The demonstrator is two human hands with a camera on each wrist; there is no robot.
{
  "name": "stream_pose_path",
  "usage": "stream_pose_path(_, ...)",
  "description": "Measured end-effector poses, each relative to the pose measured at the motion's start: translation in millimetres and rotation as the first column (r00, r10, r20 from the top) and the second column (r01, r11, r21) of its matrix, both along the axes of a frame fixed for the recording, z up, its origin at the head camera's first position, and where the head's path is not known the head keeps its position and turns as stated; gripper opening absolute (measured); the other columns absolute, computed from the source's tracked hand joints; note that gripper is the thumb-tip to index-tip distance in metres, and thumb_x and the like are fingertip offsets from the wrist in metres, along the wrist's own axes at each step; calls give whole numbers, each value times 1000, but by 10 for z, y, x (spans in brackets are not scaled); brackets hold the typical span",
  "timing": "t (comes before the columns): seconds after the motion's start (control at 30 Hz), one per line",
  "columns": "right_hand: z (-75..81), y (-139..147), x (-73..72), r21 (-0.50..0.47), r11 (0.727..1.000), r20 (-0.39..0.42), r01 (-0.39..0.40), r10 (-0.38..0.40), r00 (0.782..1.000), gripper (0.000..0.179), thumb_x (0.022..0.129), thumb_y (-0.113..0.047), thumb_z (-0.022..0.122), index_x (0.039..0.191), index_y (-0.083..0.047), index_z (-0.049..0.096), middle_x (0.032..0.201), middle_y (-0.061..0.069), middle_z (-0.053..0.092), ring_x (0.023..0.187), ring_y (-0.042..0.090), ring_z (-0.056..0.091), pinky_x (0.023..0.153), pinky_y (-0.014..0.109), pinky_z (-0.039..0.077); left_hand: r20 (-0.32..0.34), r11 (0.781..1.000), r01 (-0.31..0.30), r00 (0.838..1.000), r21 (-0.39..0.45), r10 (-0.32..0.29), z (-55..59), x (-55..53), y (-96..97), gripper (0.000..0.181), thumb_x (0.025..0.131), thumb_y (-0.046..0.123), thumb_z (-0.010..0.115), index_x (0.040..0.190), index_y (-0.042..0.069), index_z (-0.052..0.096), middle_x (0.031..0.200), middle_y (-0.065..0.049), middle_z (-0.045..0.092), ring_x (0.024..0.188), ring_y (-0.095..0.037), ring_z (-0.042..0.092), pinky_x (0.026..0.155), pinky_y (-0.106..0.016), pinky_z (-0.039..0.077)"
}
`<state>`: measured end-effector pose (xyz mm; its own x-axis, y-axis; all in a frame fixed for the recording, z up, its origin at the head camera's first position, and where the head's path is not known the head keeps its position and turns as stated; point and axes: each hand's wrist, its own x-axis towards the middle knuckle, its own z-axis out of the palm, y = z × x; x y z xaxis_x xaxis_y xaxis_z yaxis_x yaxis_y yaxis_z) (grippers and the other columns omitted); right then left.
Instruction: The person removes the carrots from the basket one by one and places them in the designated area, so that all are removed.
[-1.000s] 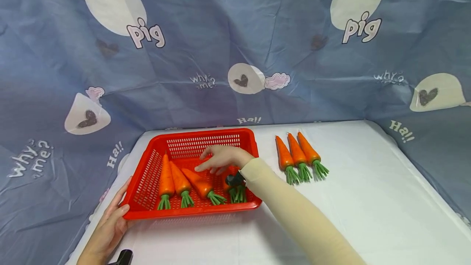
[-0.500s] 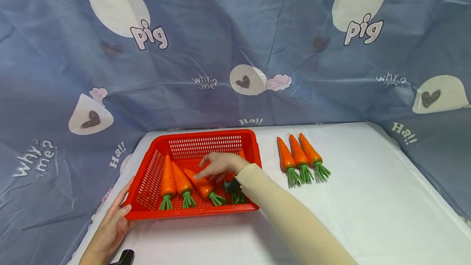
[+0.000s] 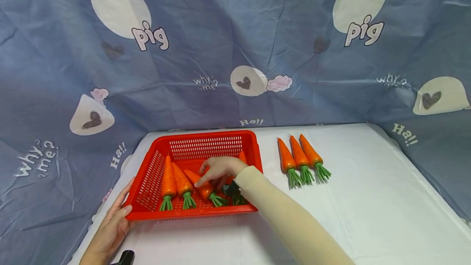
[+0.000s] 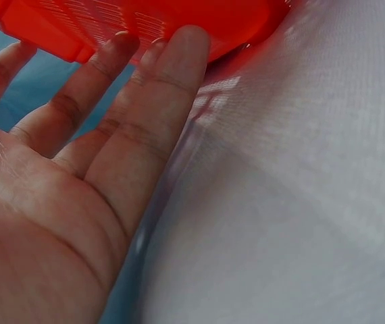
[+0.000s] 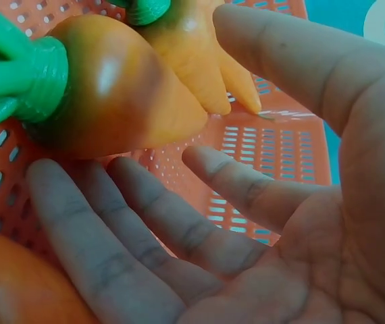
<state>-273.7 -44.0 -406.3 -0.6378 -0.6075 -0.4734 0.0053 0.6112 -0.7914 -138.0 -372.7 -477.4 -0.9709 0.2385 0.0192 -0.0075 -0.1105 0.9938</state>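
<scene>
In the head view a red slotted plastic basket point(image 3: 193, 212) stands on the table with several orange, green-topped carrots in it. My left hand point(image 3: 112, 228) holds its front left corner, thumb on the rim. From the left wrist view, its nearly straight fingers point(image 4: 121, 50) touch the outer wall. Inside the basket, my right hand point(image 3: 217, 169) reaches over the third carrot from the left point(image 3: 203, 190). In the right wrist view this plump carrot point(image 5: 121, 88) lies between the spread thumb point(image 5: 267, 40) and the fingers, whose tips are right at its lower edge.
Two more carrots lie at the basket's left, one of them a slim carrot point(image 3: 168, 179). Another carrot point(image 3: 242, 156) at the right is partly hidden by my arm. Three carrots point(image 3: 299, 156) lie side by side on the white table right of the basket. A blue printed cloth point(image 3: 235, 52) hangs behind.
My right hand has lowered into the basket toward the third carrot, uncovering the tip of the carrot at the right. My left hand keeps its place at the basket corner.
</scene>
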Motion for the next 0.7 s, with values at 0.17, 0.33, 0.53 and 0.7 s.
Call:
stream_pose_path(0.17,-14,-6,7,6,1000,10,-11,11,1000,59,83,-31,81,130,-7,56,116,4,59,88,23,69,78,41,61,9,1000,-6,1000,-5,6,1,3,6,63,108,14,32,162,34,6,148,22,31,125,5,56,95,-24,54)
stream_pose_path(0.33,-28,-15,6,3,1000,37,-29,29,999,55,83,-25,81,127,-6,55,111,5,59,86,25,69,78,42,61,18,1000,-17,1000,-22,17,4,8,17,63,108,16,33,162,35,6,147,23,32,123,4,57,93,-26,55)
stream_pose_path(0.53,-42,-28,0,-3,999,80,-38,38,996,53,82,-16,81,126,-4,55,103,6,62,82,21,68,82,42,61,5,1000,-5,1000,-10,5,9,8,10,63,108,15,32,162,34,6,147,23,33,125,3,57,94,-26,55)
stream_pose_path(0.7,-54,-33,1,-2,999,95,-32,32,995,56,81,-12,81,129,-3,54,104,6,61,79,18,67,86,43,60,8,1000,-9,1000,-12,9,6,7,7,63,108,15,32,162,34,6,146,24,34,124,3,57,93,-26,55)
